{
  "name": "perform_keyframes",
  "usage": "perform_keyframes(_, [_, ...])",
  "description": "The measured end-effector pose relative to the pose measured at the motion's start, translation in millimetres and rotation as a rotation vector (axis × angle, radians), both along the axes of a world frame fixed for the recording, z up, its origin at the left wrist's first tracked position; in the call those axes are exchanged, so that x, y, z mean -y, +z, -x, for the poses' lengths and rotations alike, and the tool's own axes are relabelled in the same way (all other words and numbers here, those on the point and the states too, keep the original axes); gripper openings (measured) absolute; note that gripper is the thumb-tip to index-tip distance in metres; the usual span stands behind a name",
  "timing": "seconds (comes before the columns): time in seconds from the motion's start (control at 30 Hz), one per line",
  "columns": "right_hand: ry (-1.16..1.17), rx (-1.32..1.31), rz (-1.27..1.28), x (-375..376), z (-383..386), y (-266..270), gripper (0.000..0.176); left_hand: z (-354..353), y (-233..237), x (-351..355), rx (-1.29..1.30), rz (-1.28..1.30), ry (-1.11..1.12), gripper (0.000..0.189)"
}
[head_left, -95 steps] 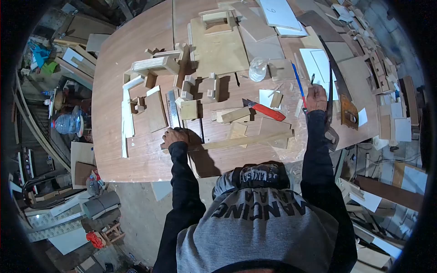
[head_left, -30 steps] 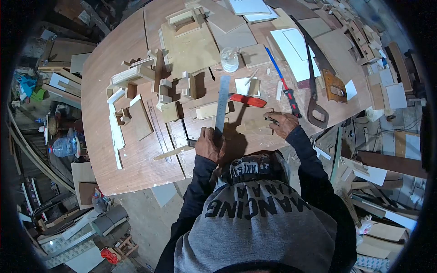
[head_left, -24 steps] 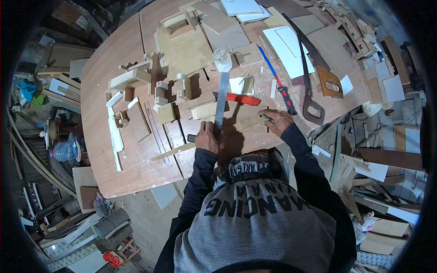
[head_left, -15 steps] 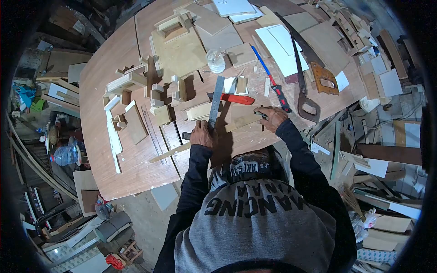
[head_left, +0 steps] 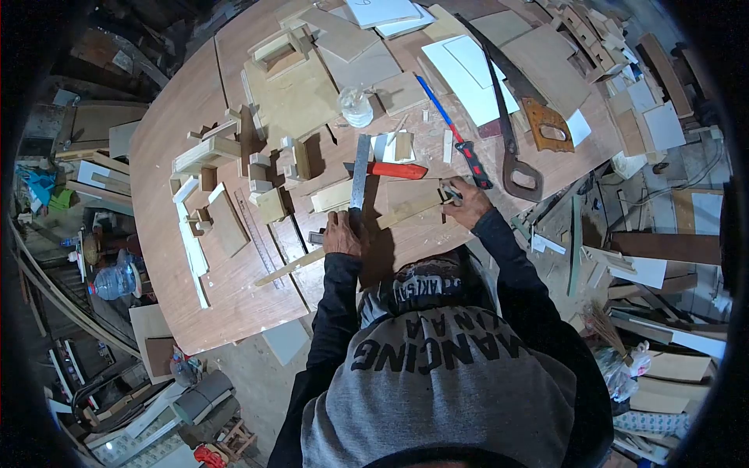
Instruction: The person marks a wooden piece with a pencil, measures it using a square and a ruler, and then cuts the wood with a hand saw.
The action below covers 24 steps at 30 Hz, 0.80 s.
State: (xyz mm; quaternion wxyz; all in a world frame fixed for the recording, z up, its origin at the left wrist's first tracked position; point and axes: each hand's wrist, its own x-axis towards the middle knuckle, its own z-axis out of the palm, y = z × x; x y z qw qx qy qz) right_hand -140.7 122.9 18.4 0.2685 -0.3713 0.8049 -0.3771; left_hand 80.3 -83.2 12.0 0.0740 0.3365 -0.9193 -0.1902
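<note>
Overhead view of cluttered workshop table [head_left: 226, 290]. Left hand [head_left: 343, 234] closed on near end of steel ruler [head_left: 360, 168], pressing it across long wood strip [head_left: 406, 210]. Right hand [head_left: 466, 203] pinches small dark tool (pencil or marker, too small to tell) at strip's right end. Looks like measuring: best with ruler flat, firm, square to strip. Strip lies between hands, touching both. Red-handled tool [head_left: 398, 169] just beyond.

A brown wooden workbench [head_left: 234, 290] stands on a grey floor [head_left: 257, 382] (timber scraps [head_left: 663, 249] heaped either side).
</note>
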Motion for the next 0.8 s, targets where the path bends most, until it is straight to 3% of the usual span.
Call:
perform_keyframes(0.13, [-0.129, 0.120, 0.081, -11.1, -11.5, -15.0, 0.041, -0.4, -7.1, 0.2, -0.035, -0.017, 0.018, 0.035])
perform_keyframes(0.2, [-0.190, -0.084, 0.166, -13.5, -15.8, -26.8, 0.034, -2.8, -16.6, 5.1, -0.020, 0.082, -0.077, 0.033])
perform_keyframes(0.33, [-0.236, -0.006, 0.099, -13.6, -20.2, -53.6, 0.030, 0.8, -7.3, 4.9, 0.033, -0.036, -0.042, 0.036])
perform_keyframes(0.4, [-0.456, 0.246, 0.479, -16.2, -23.7, -105.3, 0.028, 1.0, -1.2, 3.8, 0.067, -0.020, -0.066, 0.036])
perform_keyframes(0.43, [-0.456, 0.247, 0.479, -14.0, -25.6, -89.1, 0.028, 0.5, 3.1, 2.7, 0.069, -0.020, -0.066, 0.036])
perform_keyframes(0.5, [-0.458, 0.082, 0.207, -4.4, -31.2, -29.6, 0.028, 2.4, 13.0, -0.2, 0.027, 0.003, -0.047, 0.036])
perform_keyframes(0.6, [-0.494, 0.201, 0.181, -5.0, -36.6, -25.5, 0.030, 12.7, 24.6, -11.0, -0.063, 0.100, -0.122, 0.046])
perform_keyframes(0.67, [-0.554, 0.121, 0.213, -7.5, -40.5, -67.2, 0.031, 29.8, 26.8, -26.0, -0.025, 0.030, -0.124, 0.049])
perform_keyframes(0.73, [-0.615, 0.034, 0.248, -11.8, -41.0, -113.9, 0.031, 49.5, 30.5, -41.8, -0.012, 0.048, -0.284, 0.054])
perform_keyframes(0.8, [-0.600, -0.313, -0.067, -15.4, -39.4, -141.1, 0.032, 63.7, 25.1, -51.7, 0.066, 0.080, -0.317, 0.054])
